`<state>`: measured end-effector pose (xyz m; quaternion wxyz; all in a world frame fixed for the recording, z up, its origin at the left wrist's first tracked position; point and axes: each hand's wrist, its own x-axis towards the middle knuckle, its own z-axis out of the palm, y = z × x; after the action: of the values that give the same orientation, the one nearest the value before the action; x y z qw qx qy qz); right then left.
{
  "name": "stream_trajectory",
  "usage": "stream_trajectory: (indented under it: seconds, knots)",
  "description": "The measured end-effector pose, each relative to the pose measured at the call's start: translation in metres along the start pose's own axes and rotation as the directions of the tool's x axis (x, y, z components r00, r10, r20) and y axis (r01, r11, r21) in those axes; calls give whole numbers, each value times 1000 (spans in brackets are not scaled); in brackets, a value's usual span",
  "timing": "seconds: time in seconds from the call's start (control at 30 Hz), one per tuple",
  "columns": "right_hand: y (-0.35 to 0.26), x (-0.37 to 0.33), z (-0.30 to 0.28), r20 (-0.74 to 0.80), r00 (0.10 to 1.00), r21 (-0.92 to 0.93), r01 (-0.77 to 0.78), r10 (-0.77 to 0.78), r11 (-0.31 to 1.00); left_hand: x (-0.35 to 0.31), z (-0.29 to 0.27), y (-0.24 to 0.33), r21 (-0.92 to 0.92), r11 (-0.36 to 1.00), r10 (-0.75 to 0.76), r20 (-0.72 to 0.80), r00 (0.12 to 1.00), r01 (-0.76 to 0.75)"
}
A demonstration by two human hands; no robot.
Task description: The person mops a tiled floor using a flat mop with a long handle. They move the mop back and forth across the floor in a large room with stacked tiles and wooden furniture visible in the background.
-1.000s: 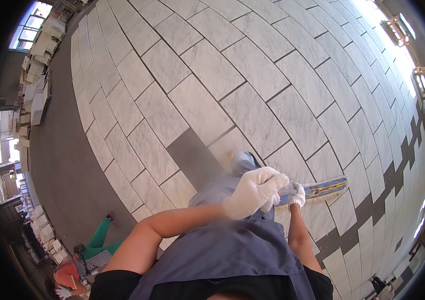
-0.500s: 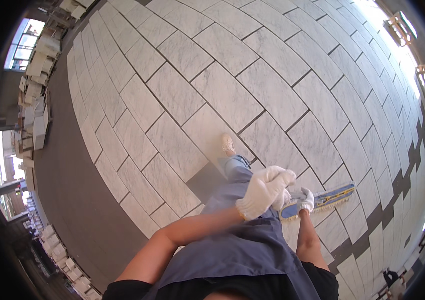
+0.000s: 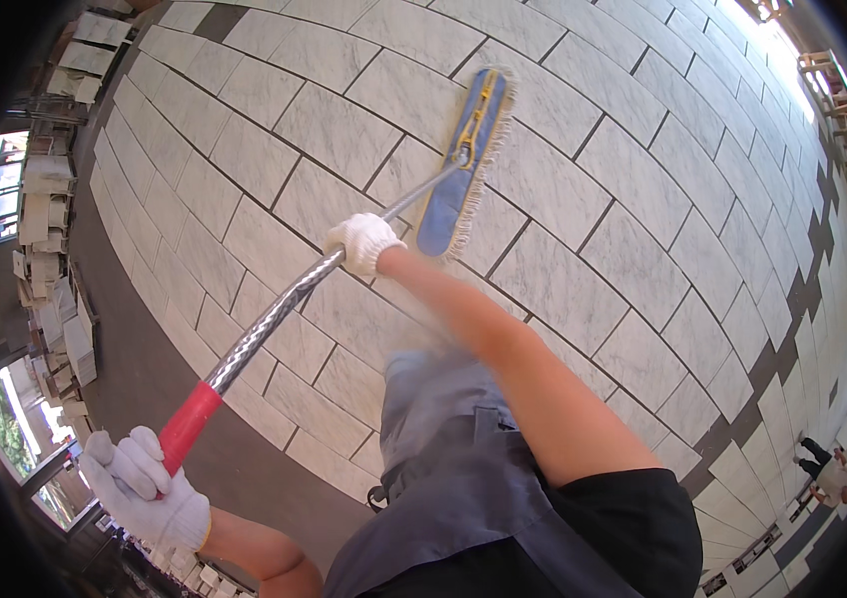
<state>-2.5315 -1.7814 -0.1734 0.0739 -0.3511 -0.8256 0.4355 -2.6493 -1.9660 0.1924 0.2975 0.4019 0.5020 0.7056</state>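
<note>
A wide dust mop (image 3: 451, 204) with a blue top, a yellow frame and pale fringe lies on the tiles ahead of me. Its silver patterned pole runs back toward my lower left and ends in a red grip. My right hand (image 3: 363, 244), in a white knit glove, is closed round the pole partway down. At the red end, my left hand (image 3: 144, 490), gloved too, cups the grip with loosely bent fingers.
Marble-look floor tiles (image 3: 343, 115) with dark gaps spread all round. A dark floor strip (image 3: 169, 374) borders them at left, beside stacked pale boards or boxes (image 3: 49, 199). Wooden racks (image 3: 832, 95) stand at far right. Another person (image 3: 827, 473) is at the lower right.
The mop head has swung from beside my right side to the floor ahead. Both hands have moved left, with the pole now stretched between them. My view has turned.
</note>
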Motion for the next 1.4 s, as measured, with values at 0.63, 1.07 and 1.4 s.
stream_trajectory:
  seconds: [0.63,1.07,1.4]
  knots:
    - [-113,149,109,-248,943,27,-224,223,974,210,-265,-63,463,847,238,108,965,-261]
    - [61,37,182,-613,-48,730,-416,789,543,217,-173,-235,100,609,-740,427,519,787]
    - [-14,334,104,-561,559,96,-689,611,719,465,-317,-332,47,872,-465,387,796,487]
